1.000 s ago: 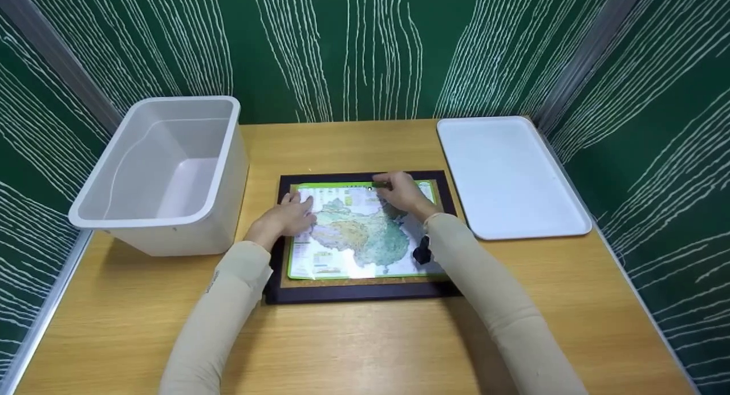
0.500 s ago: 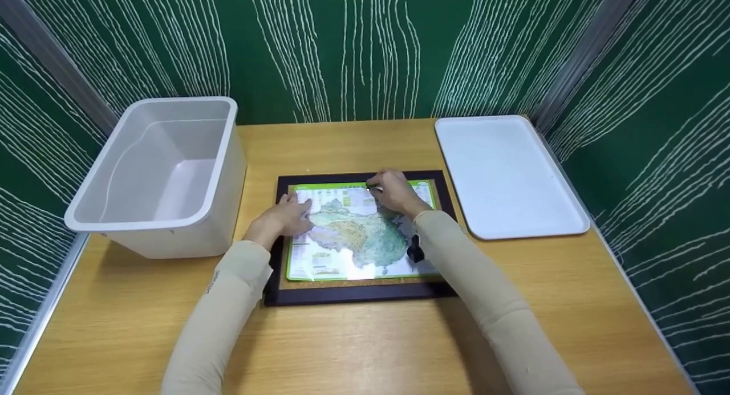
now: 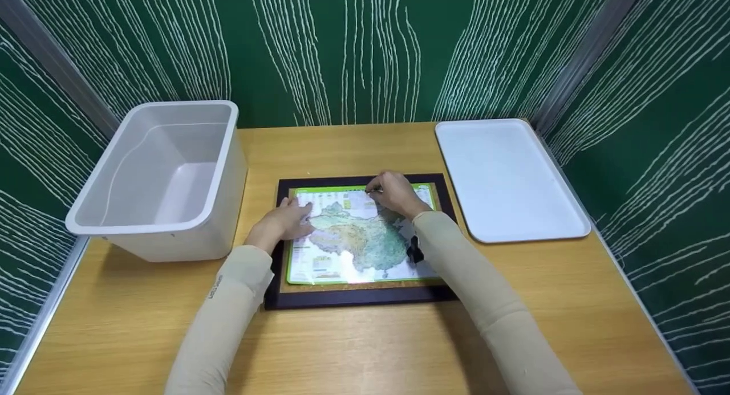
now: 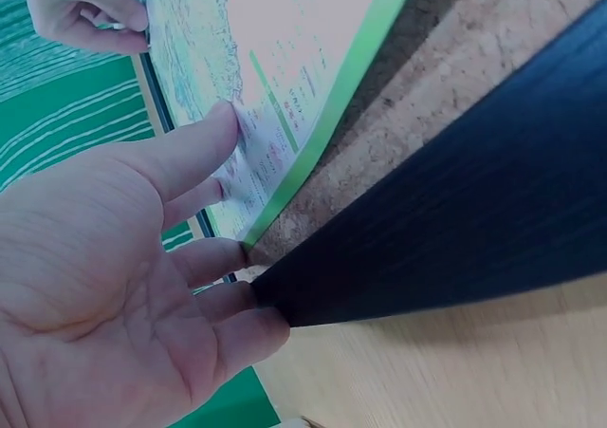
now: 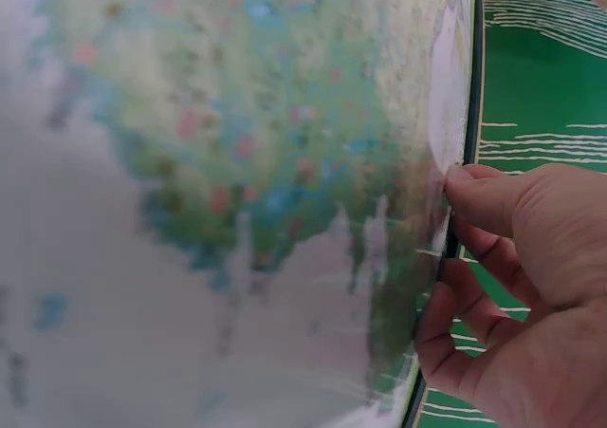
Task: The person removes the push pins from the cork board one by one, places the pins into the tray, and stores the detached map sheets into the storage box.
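Currently the left hand (image 3: 283, 219), fingers spread, touches the China map (image 3: 356, 238). Apparently the right hand (image 3: 395, 192) pinches a small dark object (image 3: 368, 191).

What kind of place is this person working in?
Probably a small booth or purpose-built workstation: green wall panels with wavy white lines enclose the wooden table, and gray posts stand at its back corners.
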Action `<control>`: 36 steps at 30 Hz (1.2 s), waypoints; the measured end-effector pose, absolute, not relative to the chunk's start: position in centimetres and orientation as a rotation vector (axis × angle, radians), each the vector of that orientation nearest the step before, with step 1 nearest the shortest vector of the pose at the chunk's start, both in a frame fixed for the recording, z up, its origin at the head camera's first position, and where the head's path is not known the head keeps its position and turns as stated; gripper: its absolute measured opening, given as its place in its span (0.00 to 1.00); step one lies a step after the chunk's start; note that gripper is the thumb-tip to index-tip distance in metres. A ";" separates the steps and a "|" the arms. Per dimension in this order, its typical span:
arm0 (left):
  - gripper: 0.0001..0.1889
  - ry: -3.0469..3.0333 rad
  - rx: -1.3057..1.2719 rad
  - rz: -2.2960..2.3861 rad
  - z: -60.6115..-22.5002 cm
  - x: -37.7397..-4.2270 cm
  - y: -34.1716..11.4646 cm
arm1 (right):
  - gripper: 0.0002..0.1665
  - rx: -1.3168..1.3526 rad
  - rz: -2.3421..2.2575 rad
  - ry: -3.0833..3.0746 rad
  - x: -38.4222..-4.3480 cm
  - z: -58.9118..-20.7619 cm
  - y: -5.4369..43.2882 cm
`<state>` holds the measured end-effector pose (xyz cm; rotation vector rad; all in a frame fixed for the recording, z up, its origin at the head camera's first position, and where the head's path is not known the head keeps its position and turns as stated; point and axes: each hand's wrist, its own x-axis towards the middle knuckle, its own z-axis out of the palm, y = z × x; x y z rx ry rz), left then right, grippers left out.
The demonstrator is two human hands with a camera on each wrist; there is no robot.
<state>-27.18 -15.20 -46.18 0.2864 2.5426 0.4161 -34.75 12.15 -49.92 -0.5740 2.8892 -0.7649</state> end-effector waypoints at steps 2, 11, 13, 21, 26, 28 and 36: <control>0.36 2.545 0.279 0.413 -46.2 -27.2 -15.1 | 0.10 -0.548 -0.782 2.868 -34.8 -49.8 12.1; 0.36 2.547 0.291 0.406 -46.2 -27.3 -15.2 | 0.08 -0.371 -1.006 2.728 -35.0 -49.9 12.5; 0.36 2.548 0.288 0.404 -46.3 -27.2 -15.1 | 0.08 -0.363 -1.023 2.707 -35.0 -49.9 12.5; 0.35 2.546 0.260 0.403 -46.2 -27.2 -14.9 | 0.08 -0.319 -0.990 2.705 -35.0 -49.9 12.1; 0.35 2.538 0.273 0.413 -46.1 -27.2 -14.8 | 0.10 -0.351 -0.899 2.739 -35.0 -50.0 11.9; 0.35 2.536 0.272 0.430 -46.0 -27.2 -14.8 | 0.11 -0.353 -0.860 2.749 -35.0 -49.9 11.9; 0.36 2.537 0.238 0.455 -46.1 -27.2 -15.0 | 0.13 -0.309 -0.828 2.730 -34.9 -49.5 11.5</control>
